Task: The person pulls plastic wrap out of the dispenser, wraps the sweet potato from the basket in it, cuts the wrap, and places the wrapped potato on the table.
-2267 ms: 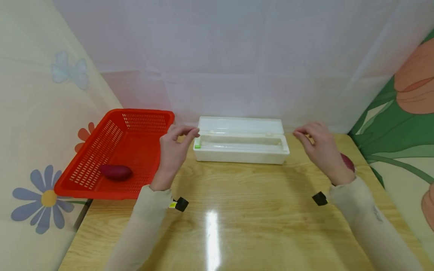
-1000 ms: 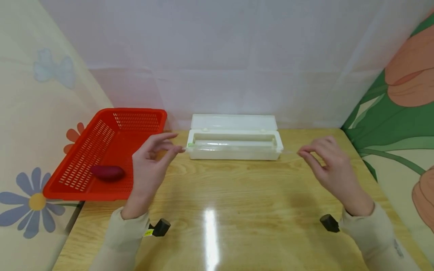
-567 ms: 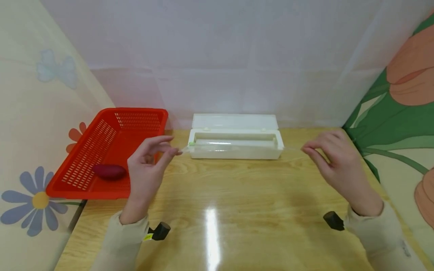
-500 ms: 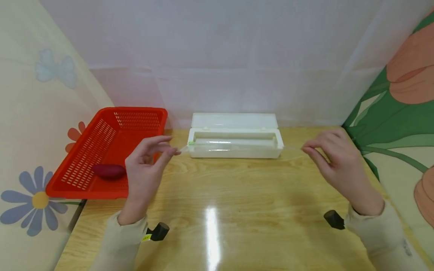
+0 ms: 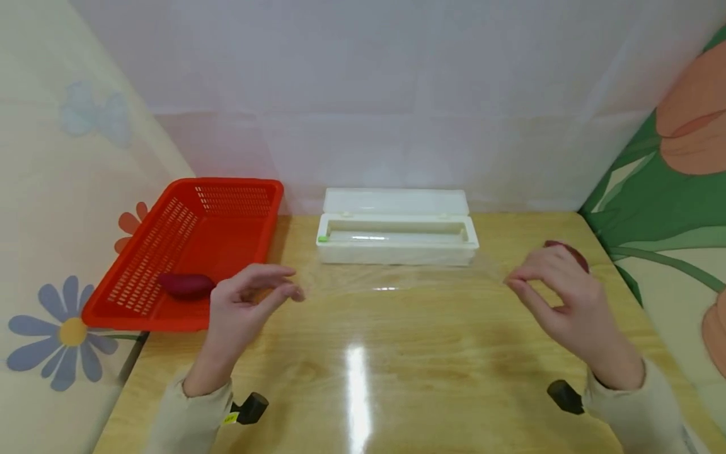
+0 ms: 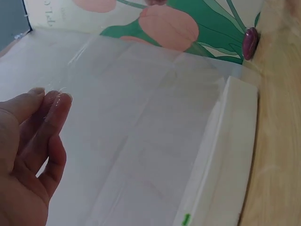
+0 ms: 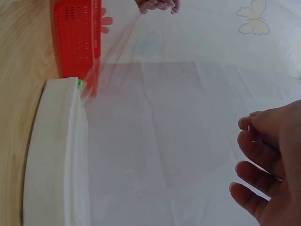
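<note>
My left hand and right hand each pinch a corner of a clear sheet of cling film between thumb and fingertips. The film stretches wide between them and runs back to a white dispenser box, whose lid stands up at the back. A pale roll lies inside the box, with a small green slider at its left front corner. In the left wrist view, film creases lead to the left fingertips. From the right wrist view, the sheet fans out toward the other hand.
A red plastic basket stands on the left, with a purple oblong vegetable inside. Another purple oblong item lies on the wooden table behind the right hand. Cloth hangs along the back and both sides.
Both hands have come back from the box toward the body, drawing the film out into a longer sheet. The purple item at the right shows again past the right hand.
</note>
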The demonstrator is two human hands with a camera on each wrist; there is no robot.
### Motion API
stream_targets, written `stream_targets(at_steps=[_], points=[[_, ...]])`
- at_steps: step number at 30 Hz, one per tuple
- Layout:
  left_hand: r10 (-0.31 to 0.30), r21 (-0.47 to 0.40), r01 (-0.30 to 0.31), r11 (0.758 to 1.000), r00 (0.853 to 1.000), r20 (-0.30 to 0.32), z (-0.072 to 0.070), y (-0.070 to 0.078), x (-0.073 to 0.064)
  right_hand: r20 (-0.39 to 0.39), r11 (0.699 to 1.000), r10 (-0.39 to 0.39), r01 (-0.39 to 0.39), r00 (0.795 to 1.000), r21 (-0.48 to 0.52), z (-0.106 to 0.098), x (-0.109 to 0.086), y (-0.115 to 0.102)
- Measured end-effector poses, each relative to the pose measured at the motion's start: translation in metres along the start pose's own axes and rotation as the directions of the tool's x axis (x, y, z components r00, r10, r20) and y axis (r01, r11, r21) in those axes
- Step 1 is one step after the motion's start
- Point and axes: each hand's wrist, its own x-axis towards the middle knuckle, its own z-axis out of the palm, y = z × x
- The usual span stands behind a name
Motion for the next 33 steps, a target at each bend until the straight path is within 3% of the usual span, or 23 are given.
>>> stream_targets(at_steps=[4,10,16,21,23,25,29,31,33], points=[[-0.023,0.049,0.014,0.999,0.982,0.189,-0.005,-0.007,-0.012,0.086,1.0,-0.009,0.006,0.996,0.027,0.001,-0.02,0.001],[-0.117,0.172,0.055,0.984,0.92,0.374,-0.008,-0.017,-0.035,0.247,0.998,0.014,-0.028,0.969,0.054,0.009,-0.055,0.007],[-0.168,0.174,0.095,0.98,0.861,0.479,-0.005,-0.031,-0.054,0.367,0.982,0.066,-0.126,0.928,0.142,0.024,-0.087,0.01],[-0.287,0.299,0.138,0.944,0.793,0.538,0.001,-0.048,-0.067,0.445,0.97,0.108,-0.192,0.889,0.149,0.036,-0.109,0.014],[-0.305,0.343,0.122,0.931,0.775,0.553,0.004,-0.055,-0.073,0.482,0.967,0.136,-0.223,0.865,0.127,0.04,-0.117,0.016],[-0.306,0.37,0.097,0.924,0.768,0.563,0.007,-0.061,-0.08,0.522,0.961,0.184,-0.265,0.833,0.084,0.044,-0.125,0.018],[-0.259,0.408,0.01,0.913,0.787,0.56,0.012,-0.072,-0.095,0.598,0.937,0.273,-0.348,0.754,0.011,0.049,-0.138,0.02],[-0.238,0.44,-0.036,0.897,0.8,0.551,0.014,-0.075,-0.101,0.621,0.93,0.29,-0.366,0.728,-0.005,0.051,-0.142,0.021],[-0.229,0.475,-0.07,0.877,0.809,0.541,0.016,-0.078,-0.106,0.639,0.932,0.286,-0.362,0.714,-0.012,0.052,-0.145,0.021]])
